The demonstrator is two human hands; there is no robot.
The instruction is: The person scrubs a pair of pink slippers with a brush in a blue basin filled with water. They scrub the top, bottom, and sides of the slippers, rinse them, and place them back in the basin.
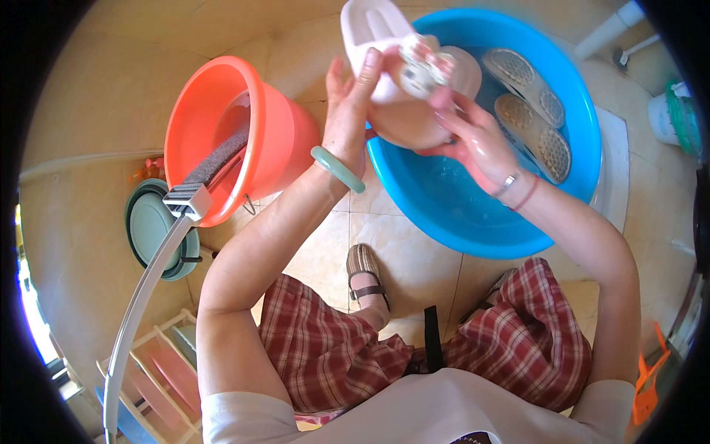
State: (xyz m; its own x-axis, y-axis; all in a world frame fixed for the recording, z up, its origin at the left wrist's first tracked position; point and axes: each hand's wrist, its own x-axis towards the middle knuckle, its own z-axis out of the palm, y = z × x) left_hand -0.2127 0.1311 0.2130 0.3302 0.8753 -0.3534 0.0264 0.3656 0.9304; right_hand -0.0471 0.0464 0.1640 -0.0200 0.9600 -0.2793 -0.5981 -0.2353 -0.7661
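A pale pink slipper with a decorated strap is held up over the near-left part of a blue basin. My left hand grips its side, thumb laid along the edge. On the other side, my right hand is closed around the slipper near the strap, and its fingers look wet. Behind the strap a pale rounded shape shows partly; I cannot tell what it belongs to. Two shoes with worn, textured soles facing up lie at the basin's right side, in water.
To the left stands an orange bucket with a sponge mop leaning in it. Beside it are green basins. A wooden rack stands at lower left, a white pipe at upper right. My foot rests on the tiles.
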